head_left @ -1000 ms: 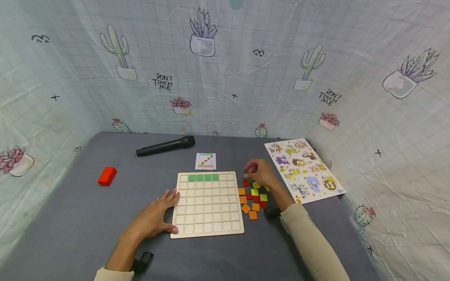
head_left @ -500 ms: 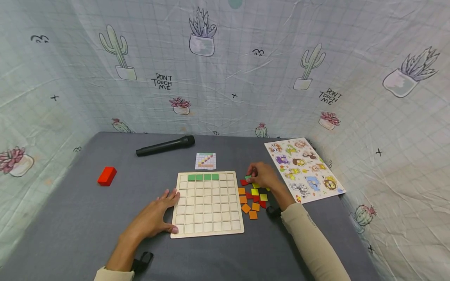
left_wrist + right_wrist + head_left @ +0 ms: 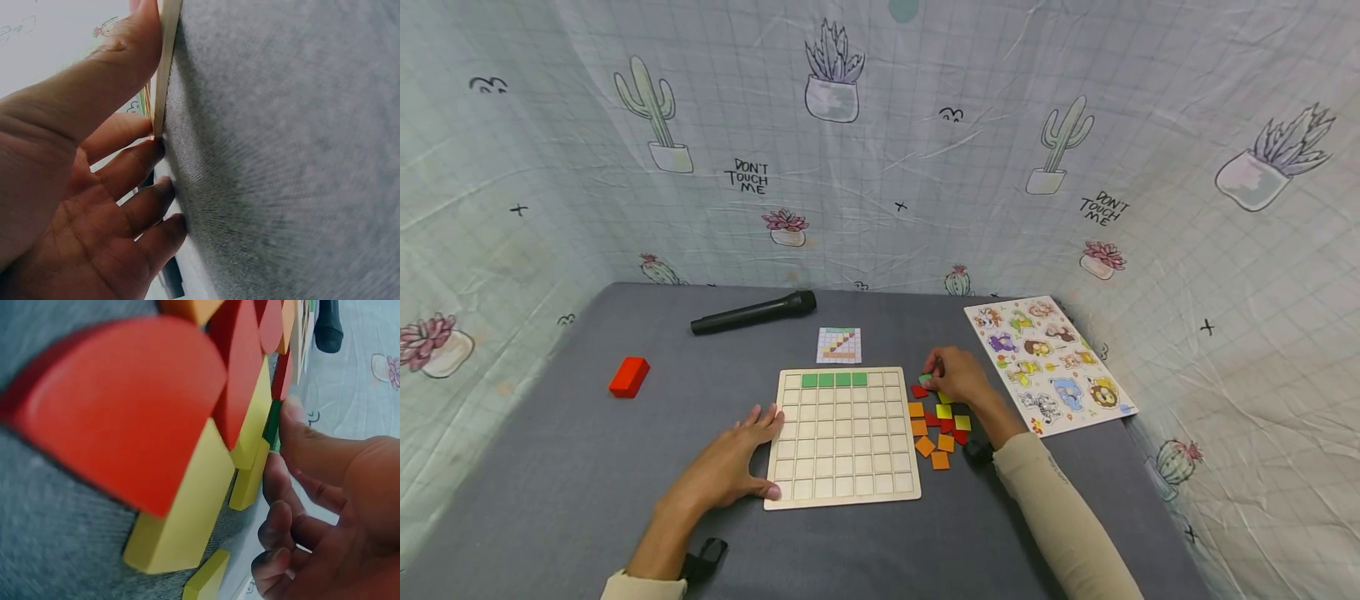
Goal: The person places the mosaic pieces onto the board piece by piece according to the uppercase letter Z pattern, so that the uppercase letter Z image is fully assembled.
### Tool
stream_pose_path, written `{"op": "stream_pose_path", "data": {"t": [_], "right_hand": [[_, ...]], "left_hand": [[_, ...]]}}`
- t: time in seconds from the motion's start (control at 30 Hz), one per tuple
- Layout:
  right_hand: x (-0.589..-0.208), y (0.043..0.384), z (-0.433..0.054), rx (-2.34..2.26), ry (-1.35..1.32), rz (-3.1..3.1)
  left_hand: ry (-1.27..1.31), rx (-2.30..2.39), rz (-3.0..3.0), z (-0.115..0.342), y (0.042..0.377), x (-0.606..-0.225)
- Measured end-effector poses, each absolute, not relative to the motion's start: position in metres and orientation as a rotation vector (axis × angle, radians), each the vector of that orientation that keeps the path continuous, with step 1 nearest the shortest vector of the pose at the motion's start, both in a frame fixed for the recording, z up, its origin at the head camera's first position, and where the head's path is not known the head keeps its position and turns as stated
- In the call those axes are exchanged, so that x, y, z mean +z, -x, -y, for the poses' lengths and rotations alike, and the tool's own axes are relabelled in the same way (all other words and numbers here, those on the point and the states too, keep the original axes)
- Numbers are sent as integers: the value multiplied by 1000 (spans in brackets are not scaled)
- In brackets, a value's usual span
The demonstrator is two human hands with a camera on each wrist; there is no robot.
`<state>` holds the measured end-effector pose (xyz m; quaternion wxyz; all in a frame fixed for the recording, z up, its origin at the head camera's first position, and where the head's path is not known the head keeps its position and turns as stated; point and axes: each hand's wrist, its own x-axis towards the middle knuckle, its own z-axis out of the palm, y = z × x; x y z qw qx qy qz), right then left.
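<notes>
A square wooden grid board (image 3: 842,433) lies on the table, with several green square tiles (image 3: 834,380) in its top row. My left hand (image 3: 722,462) rests at the board's left side, its thumb over the near corner and its spread fingers along the edge. In the left wrist view the fingertips touch the board's rim (image 3: 164,75). Right of the board, my right hand (image 3: 958,375) pinches a green tile (image 3: 273,422) between thumb and forefinger. Beneath and beside it lie loose orange tiles (image 3: 940,460), yellow tiles (image 3: 962,422) and red pieces (image 3: 920,391), some rounded.
A small pattern card (image 3: 839,345) lies behind the board. Farther back is a black microphone (image 3: 752,314). At the left sits a red block (image 3: 628,377). An animal picture board (image 3: 1051,364) lies right of my right hand. A printed cloth (image 3: 880,167) hangs behind the table.
My right hand has come down onto the loose pieces and taken hold of the green tile, which has shifted slightly left. The left hand has stayed still on the board.
</notes>
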<state>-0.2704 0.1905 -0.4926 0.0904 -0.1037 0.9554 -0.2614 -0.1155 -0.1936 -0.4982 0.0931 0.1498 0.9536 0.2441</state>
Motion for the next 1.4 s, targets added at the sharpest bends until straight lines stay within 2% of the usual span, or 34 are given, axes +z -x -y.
{"op": "stream_pose_path", "data": {"t": [0.63, 0.93, 1.4], "right_hand": [[-491, 269, -185, -879, 348, -2838], [-489, 267, -152, -1037, 375, -2781], [-492, 270, -111, -1006, 381, -2786]], "left_hand": [[-423, 723, -2822, 194, 116, -499], [-427, 730, -2822, 194, 115, -499], [-423, 745, -2820, 193, 116, -498]]}}
